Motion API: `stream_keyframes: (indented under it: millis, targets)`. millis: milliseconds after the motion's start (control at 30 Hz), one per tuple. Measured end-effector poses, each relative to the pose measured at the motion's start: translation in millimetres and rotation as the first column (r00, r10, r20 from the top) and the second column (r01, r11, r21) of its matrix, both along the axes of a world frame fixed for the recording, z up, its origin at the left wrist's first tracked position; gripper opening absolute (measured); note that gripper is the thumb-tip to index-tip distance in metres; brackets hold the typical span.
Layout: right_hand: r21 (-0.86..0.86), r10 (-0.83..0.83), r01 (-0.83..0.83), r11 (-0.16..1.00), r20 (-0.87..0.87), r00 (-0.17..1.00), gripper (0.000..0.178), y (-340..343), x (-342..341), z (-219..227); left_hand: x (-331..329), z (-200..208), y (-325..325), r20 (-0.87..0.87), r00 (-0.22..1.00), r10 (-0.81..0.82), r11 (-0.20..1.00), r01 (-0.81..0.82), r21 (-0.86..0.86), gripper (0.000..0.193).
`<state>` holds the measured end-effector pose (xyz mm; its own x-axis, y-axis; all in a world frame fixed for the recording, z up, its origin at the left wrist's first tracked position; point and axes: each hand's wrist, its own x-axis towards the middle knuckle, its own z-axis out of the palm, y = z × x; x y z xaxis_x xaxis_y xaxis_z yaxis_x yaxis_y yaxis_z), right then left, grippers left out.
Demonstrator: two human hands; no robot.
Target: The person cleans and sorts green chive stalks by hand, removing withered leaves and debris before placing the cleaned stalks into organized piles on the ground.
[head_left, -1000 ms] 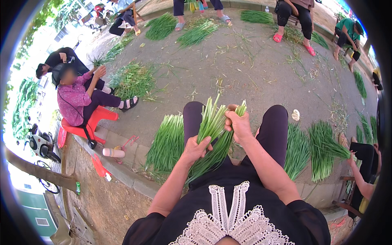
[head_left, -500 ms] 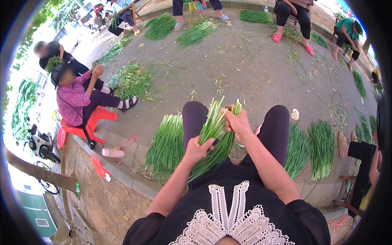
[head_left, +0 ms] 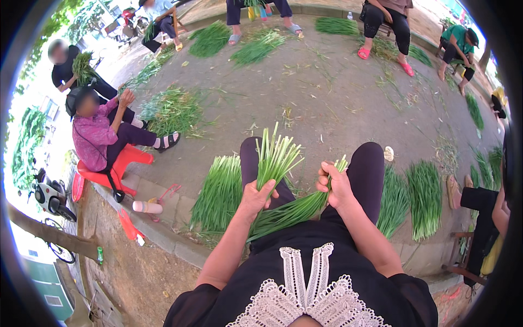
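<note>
A thick bunch of garlic chives (head_left: 277, 161) stands upright in my left hand (head_left: 257, 197), pale stalk ends fanned upward above my left thigh. My right hand (head_left: 336, 186) is closed round a second, thinner bunch (head_left: 297, 211), beside my right thigh. Its pale ends poke out above my fist, and its green leaves sweep across my lap toward the left hand. Below my left hand the leaves of both bunches run together, so I cannot tell them apart there. A laid-out heap of chives (head_left: 216, 191) is on the ground just left of my left knee.
More chive piles (head_left: 425, 199) lie right of my right knee. At left a person sits on a red plastic stool (head_left: 117, 166) near a loose chive heap (head_left: 173, 111). A pink bottle (head_left: 147, 207) rests on the curb. Other seated people ring the paved ground (head_left: 327, 92).
My hands have drawn apart: the right moved right and down with its bunch, away from the left. The left hand's bunch now stands more upright and spread. The view shifted slightly.
</note>
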<state>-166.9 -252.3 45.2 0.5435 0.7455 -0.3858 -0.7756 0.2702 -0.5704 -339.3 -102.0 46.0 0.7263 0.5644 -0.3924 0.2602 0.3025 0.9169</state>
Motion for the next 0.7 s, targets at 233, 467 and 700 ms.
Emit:
stream_keyframes:
  millis: [233,467,700]
  targets:
    - [0.005,-0.001,0.000,1.000,0.144,0.990,0.018,17.9,-15.8,41.4,5.3,-7.2,-10.5,-0.052,0.999,0.008,0.989,0.000,0.151,0.023]
    - [-0.012,0.077,-0.078,0.997,0.344,0.936,0.023,28.4,-19.9,44.6,7.5,-11.6,-18.8,-0.152,0.988,0.038,0.879,0.040,0.475,0.026]
    - [-0.227,0.200,-0.107,0.968,0.442,0.875,0.037,42.7,-16.9,30.9,8.4,-8.6,-21.4,-0.216,0.976,-0.002,0.841,0.118,0.527,0.029]
